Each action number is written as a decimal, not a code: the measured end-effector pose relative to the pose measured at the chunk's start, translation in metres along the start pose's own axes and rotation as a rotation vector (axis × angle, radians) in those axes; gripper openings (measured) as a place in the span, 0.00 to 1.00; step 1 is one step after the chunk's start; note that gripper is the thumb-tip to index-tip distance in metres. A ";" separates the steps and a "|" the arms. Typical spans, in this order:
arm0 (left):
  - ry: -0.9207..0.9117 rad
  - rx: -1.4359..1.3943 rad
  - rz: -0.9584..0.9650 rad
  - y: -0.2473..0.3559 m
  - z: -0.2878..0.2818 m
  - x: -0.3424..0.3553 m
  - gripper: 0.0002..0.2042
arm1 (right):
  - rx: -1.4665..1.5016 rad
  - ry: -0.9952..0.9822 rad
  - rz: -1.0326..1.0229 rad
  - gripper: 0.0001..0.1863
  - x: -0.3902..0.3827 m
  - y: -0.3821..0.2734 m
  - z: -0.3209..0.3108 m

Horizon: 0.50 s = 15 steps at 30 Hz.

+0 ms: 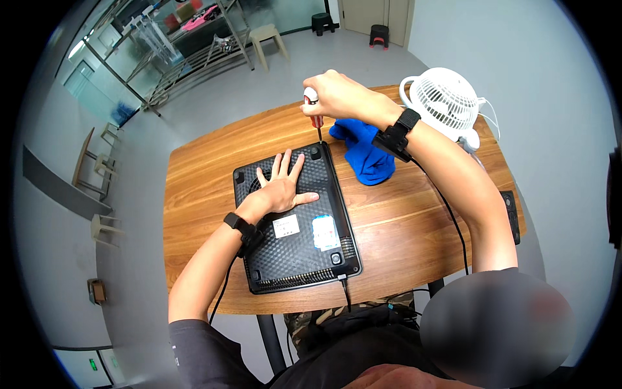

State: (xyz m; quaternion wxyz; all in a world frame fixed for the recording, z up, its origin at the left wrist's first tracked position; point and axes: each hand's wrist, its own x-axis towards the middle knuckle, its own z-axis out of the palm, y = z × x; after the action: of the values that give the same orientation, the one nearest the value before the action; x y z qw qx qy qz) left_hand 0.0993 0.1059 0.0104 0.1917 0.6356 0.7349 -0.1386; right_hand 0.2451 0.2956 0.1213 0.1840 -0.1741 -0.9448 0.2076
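Observation:
A flat black appliance, which looks like an induction cooktop, lies bottom side up on the table, showing rubber feet, a round vent grille, slots and two labels. My left hand rests flat on it with fingers spread, partly covering the grille. Above its far right corner, my right hand is closed round the handle of a screwdriver with a red and whitish grip. The shaft points down, its tip at the corner of the casing; any screw there is too small to see.
On the wooden table, a blue cloth lies right of the appliance and a white fan stands at the far right. A cable leaves the appliance's near edge. Beyond are stools and a metal rack.

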 end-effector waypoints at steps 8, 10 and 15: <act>0.003 -0.002 -0.003 0.001 -0.001 0.000 0.59 | 0.031 -0.011 -0.021 0.17 0.011 0.005 0.014; 0.016 -0.007 0.002 -0.001 0.002 0.001 0.59 | -0.009 -0.019 -0.004 0.17 0.013 0.002 0.012; 0.005 -0.030 -0.008 0.001 0.001 0.001 0.59 | -0.096 0.000 -0.030 0.18 0.020 0.005 0.016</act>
State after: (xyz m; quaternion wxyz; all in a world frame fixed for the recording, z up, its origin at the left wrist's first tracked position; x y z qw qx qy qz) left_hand 0.0998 0.1065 0.0094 0.1989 0.6300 0.7399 -0.1270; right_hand 0.2220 0.3026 0.1117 0.1787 -0.1686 -0.9562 0.1589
